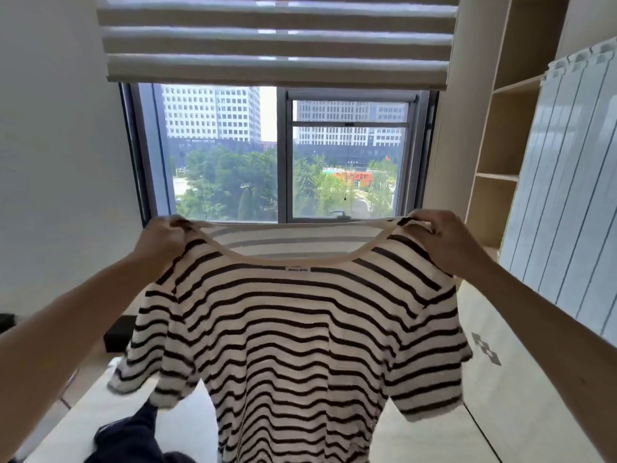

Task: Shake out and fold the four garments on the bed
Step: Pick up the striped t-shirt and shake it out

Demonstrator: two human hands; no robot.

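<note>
A black-and-white striped short-sleeved T-shirt point(293, 355) hangs in the air in front of me, spread flat with its neck opening upward. My left hand point(160, 242) grips its left shoulder and my right hand point(444, 238) grips its right shoulder, both raised to about window-sill height. The shirt's hem runs out of view at the bottom. A dark navy garment point(130, 432) lies crumpled on the white bed point(187, 426) at lower left. Another striped piece point(128, 379) lies on the bed behind the shirt's left sleeve.
A window point(280, 155) with a half-raised blind faces me. Open wooden shelves point(500, 135) and a white ribbed cabinet door point(564, 182) stand at the right. A dark box point(118, 332) sits by the left wall.
</note>
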